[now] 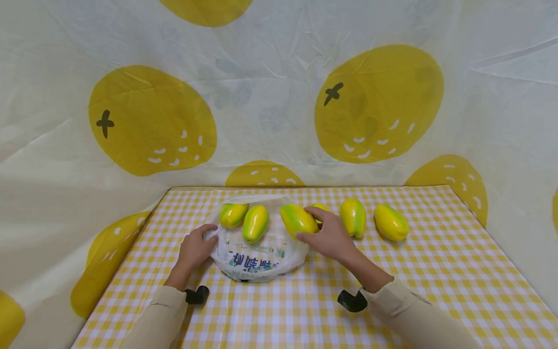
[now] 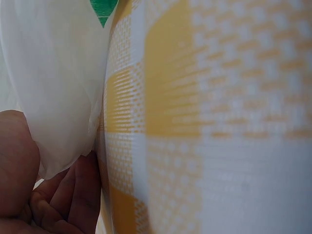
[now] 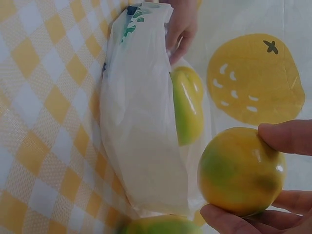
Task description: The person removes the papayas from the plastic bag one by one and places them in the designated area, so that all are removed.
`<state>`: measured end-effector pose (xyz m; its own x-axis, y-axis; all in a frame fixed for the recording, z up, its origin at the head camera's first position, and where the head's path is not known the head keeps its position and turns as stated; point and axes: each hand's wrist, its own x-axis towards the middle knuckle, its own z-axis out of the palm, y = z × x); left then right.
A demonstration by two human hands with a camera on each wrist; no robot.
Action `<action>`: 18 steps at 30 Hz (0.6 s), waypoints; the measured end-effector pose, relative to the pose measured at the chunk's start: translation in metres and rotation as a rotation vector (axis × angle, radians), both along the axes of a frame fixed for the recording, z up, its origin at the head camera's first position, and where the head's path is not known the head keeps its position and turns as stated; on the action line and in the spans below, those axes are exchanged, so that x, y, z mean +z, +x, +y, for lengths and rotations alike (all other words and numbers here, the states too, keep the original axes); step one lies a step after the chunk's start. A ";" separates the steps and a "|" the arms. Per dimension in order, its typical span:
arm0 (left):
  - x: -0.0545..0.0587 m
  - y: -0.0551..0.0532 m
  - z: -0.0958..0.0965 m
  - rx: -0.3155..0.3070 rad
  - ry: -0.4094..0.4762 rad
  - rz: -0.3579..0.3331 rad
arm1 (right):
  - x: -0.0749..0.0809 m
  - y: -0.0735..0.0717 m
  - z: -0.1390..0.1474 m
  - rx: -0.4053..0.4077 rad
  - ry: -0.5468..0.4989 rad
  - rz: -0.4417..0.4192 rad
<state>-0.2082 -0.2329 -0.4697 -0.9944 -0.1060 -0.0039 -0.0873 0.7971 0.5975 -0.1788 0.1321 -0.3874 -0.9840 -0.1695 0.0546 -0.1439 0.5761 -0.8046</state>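
A white translucent plastic bag (image 1: 257, 271) with printed lettering lies spread with its mouth open. Two yellow-green papayas (image 1: 256, 224) rest in it. At its left edge my left hand (image 1: 194, 248) pinches the rim; in the left wrist view the bag's plastic (image 2: 58, 97) passes between thumb and fingers. My right hand (image 1: 329, 235) grips another papaya (image 1: 298, 220) by its right end, over the bag's right side. Close up in the right wrist view, the held papaya (image 3: 241, 170) shows its rounded end, with thumb and fingers on opposite sides.
Right of the bag sit two papayas, one upright (image 1: 353, 218) and one tilted (image 1: 391, 222). Another papaya (image 1: 320, 206) is partly hidden behind my right hand. A yellow-checked cloth (image 1: 279, 320) covers the table, and a fruit-print curtain (image 1: 270, 97) hangs behind its far edge.
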 end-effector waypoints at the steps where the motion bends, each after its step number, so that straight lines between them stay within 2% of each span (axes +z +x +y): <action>1: 0.000 0.000 0.000 -0.001 -0.001 0.003 | 0.000 0.001 0.001 0.002 0.001 0.001; 9: -0.001 0.001 0.000 0.006 0.006 -0.013 | 0.000 0.007 0.009 0.008 0.015 0.050; 18: 0.002 0.001 0.002 0.014 0.011 0.000 | 0.001 0.014 0.018 0.004 -0.001 0.046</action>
<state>-0.2071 -0.2309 -0.4679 -0.9928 -0.1198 -0.0057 -0.0987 0.7890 0.6064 -0.1645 0.1500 -0.3866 -0.9798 -0.1729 0.1000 -0.1828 0.5744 -0.7979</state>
